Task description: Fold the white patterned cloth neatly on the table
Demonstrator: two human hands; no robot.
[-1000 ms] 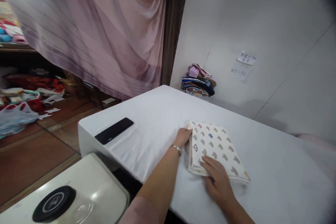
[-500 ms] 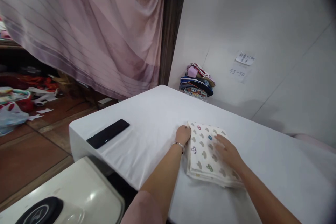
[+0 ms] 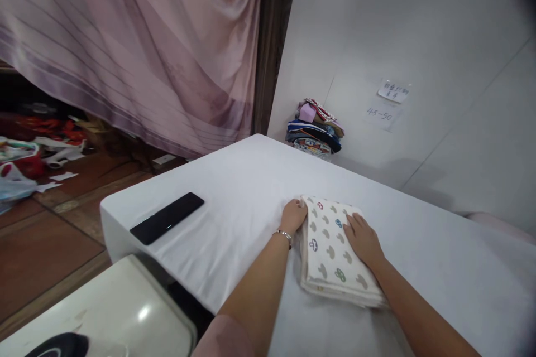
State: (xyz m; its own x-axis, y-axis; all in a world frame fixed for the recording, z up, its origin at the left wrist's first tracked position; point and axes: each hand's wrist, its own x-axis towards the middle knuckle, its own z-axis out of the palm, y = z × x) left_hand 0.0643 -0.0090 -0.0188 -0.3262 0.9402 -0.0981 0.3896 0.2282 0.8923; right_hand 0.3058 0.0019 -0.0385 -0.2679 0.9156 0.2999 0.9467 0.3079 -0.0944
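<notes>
A folded white cloth (image 3: 330, 251) printed with grey and coloured mushrooms lies in several layers on the white-covered table (image 3: 243, 178). At its far left corner, my left hand (image 3: 294, 216) has its fingers closed on the edge; a bracelet sits on that wrist. My right hand (image 3: 364, 239) lies flat on top, towards the right side, with its fingers stretched out. The hand and forearm cover part of the cloth's right edge.
A black phone (image 3: 167, 217) lies on the table's left part. A pile of folded clothes (image 3: 314, 129) rises by the wall beyond the far edge. Near left stands a cream-coloured appliance (image 3: 138, 301). A pink curtain (image 3: 180, 50) hangs behind; clutter and bags cover the floor at left.
My right hand, blurred earlier, now rests still and flatter on the cloth. The left hand stays at the same corner. The view has shifted slightly.
</notes>
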